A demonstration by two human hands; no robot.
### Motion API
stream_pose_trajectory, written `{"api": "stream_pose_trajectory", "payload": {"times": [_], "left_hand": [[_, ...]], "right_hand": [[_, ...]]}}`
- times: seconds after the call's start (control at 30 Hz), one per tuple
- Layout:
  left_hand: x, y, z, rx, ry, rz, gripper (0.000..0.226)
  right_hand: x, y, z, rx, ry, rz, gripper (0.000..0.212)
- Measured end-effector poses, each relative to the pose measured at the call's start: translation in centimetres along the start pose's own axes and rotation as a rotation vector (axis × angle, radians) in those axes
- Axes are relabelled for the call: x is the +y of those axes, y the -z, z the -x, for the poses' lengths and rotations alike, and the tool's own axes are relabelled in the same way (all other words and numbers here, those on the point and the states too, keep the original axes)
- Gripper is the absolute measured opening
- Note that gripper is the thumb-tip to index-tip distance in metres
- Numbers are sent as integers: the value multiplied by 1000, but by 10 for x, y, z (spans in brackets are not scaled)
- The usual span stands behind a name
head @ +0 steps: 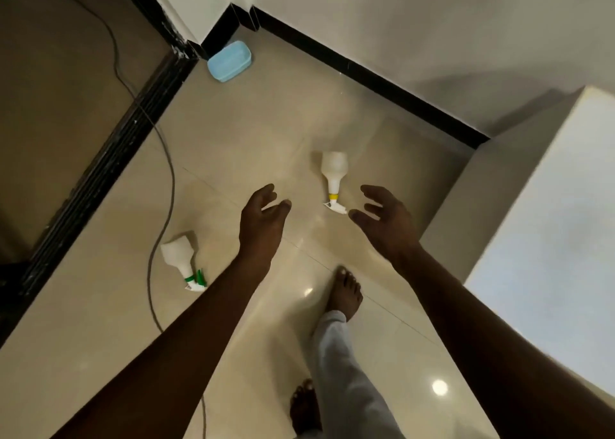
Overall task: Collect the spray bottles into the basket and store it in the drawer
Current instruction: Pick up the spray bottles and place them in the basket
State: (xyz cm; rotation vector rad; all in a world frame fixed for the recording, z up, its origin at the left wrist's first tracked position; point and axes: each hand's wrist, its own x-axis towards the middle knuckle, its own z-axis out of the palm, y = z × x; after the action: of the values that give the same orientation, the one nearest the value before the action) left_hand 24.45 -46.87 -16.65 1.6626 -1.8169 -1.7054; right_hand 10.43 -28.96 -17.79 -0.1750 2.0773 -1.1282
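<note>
Head view: task barely begun, nothing collected yet. The small light-blue plastic basket (229, 60) sits empty-looking in the far corner of the glossy beige tiled floor (233, 145); no drawer in view. White spray bottle w/ yellow collar (333, 179) lies flat, long axis running near-far, nozzle toward the person. White spray bottle w/ green trigger (182, 261) lies flat too, nozzle toward the person & slightly right. Left hand (263, 220) & right hand (386, 219) both empty, fingers spread apart, either side of the yellow-collar bottle's nozzle.

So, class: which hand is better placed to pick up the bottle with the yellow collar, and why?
Right. The right hand hangs open with its fingertips beside the nozzle of the yellow-collared spray bottle. The left hand, also open, is farther from it, between it and the green-collared spray bottle.
</note>
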Motion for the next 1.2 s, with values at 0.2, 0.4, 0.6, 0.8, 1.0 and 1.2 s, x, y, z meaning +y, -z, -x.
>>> {"api": "stream_pose_trajectory", "payload": {"times": [0.2,0.4,0.6,0.8,1.0,1.2], "left_hand": [[2,-17,-58,20,88,-34,46],[-16,-46,-111,-42,71,-168,48],[-38,-82,-174,-119,54,-212,51],[-63,-119,-236,-193,54,-205,53],[-82,-156,-277,-337,235,-99,63],[-87,-181,-280,-448,416,63,59]], "right_hand": [[2,-9,-68,-64,-91,46,69],[13,-19,-130,-45,-157,58,71],[30,-38,-191,-47,-172,123,75],[60,-65,-243,-12,-164,108,71],[85,-87,-279,-9,-162,68,69],[92,-98,-291,-40,-202,26,68]]}}
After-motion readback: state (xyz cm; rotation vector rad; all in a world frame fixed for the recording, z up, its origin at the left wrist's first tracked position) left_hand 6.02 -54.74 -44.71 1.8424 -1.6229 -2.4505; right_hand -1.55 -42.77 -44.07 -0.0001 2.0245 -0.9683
